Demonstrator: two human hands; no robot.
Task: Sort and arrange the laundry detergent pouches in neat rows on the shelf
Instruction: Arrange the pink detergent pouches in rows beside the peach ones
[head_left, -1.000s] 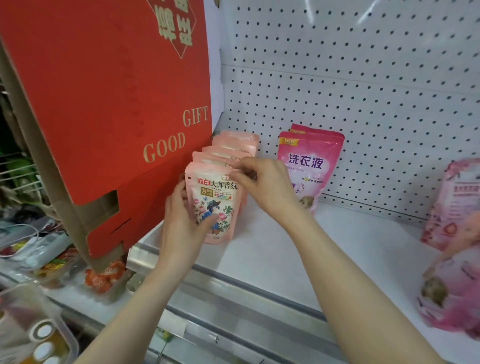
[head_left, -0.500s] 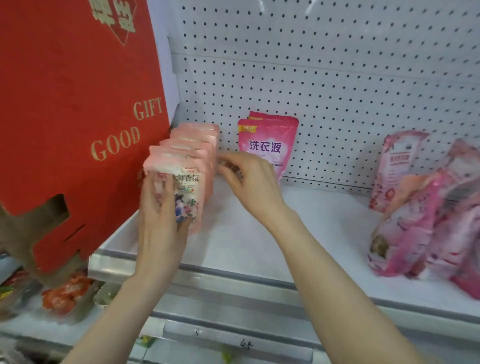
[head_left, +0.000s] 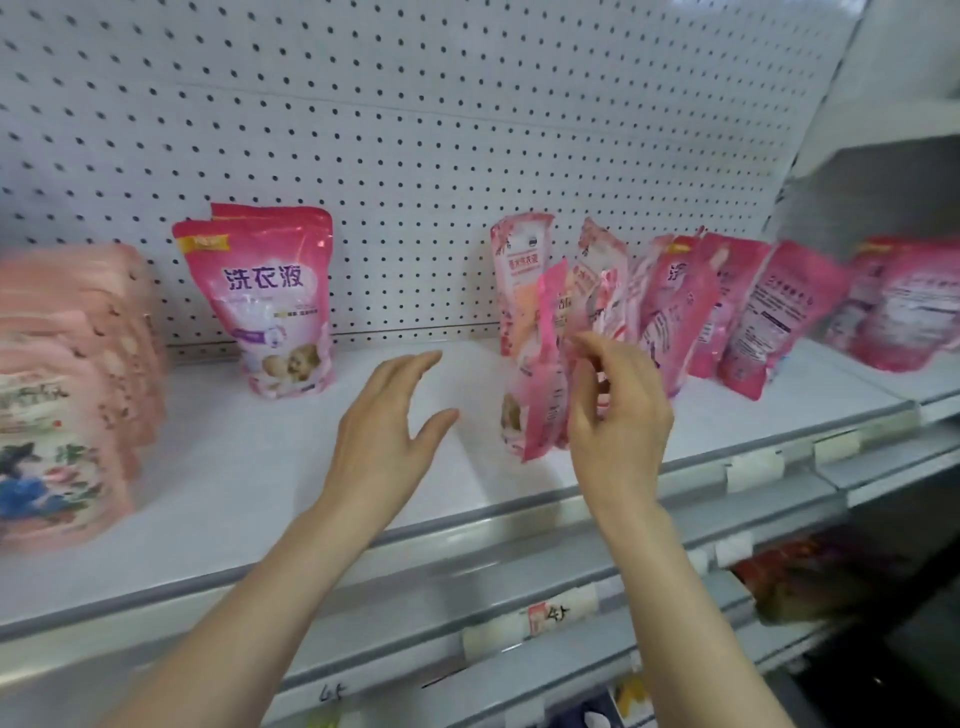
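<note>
A row of pale pink pouches (head_left: 67, 395) stands front to back at the shelf's left end. Two darker pink pouches (head_left: 270, 296) stand upright against the pegboard. To the right, several pink pouches (head_left: 675, 306) lean in a loose, untidy cluster. My right hand (head_left: 618, 410) is at the front of that cluster, fingers curled around the edge of a thin pink pouch (head_left: 545, 379) standing edge-on. My left hand (head_left: 384, 431) hovers open above the bare white shelf (head_left: 260, 457), between the dark pink pouches and the cluster, touching nothing.
A white pegboard (head_left: 415, 130) backs the shelf. A grey price rail (head_left: 519, 587) with paper tags runs along the front edge. More pink pouches (head_left: 904, 306) stand on the adjoining shelf at the far right. Dark packaged goods (head_left: 810, 582) lie on a lower shelf.
The view has swung right and the red gift box has left the frame. Both hands left the pale pink row; the right hand moved to the messy cluster, the left to mid-shelf.
</note>
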